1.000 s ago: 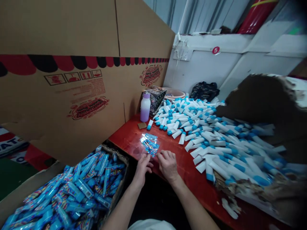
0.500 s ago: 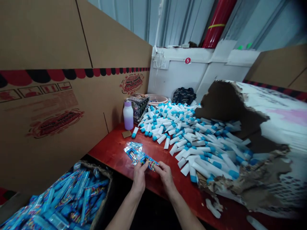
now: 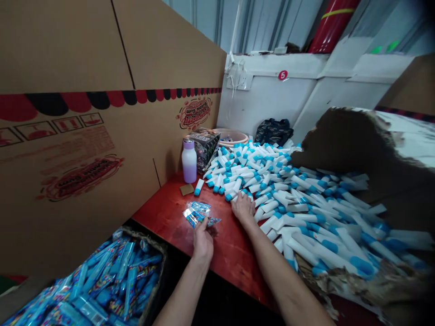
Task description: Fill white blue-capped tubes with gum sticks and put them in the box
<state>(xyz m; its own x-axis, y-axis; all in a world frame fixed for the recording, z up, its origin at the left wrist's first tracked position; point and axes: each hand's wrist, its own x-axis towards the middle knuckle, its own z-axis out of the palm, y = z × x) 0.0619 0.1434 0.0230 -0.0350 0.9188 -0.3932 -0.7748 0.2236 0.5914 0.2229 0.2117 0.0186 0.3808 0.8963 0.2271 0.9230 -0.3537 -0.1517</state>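
My left hand (image 3: 203, 240) is closed on a blue printed plastic sleeve (image 3: 213, 221), pinched with the thumb on top. Beside it on the red table, a few similar clear and blue sleeves (image 3: 197, 209) lie overlapping. My right hand (image 3: 243, 208) is at the near left edge of a large pile of white tubes with blue caps (image 3: 258, 170). Its fingers bend down over the tubes there, and their tips are partly hidden, so whether they grip one I cannot tell. One separate tube (image 3: 199, 187) lies left of the pile.
A carton (image 3: 118, 280) of filled blue packets stands low at left. On the table (image 3: 163, 208) are a purple bottle (image 3: 189, 160), a brown card piece (image 3: 186, 189), a dark box and a pink basin (image 3: 234, 136). A torn carton (image 3: 343, 149) opens at right; a tall cardboard wall (image 3: 146, 136) borders the left.
My right hand has left the sleeve and moved forward to the edge of the tube pile. The left hand keeps the sleeve. The view has shifted slightly.
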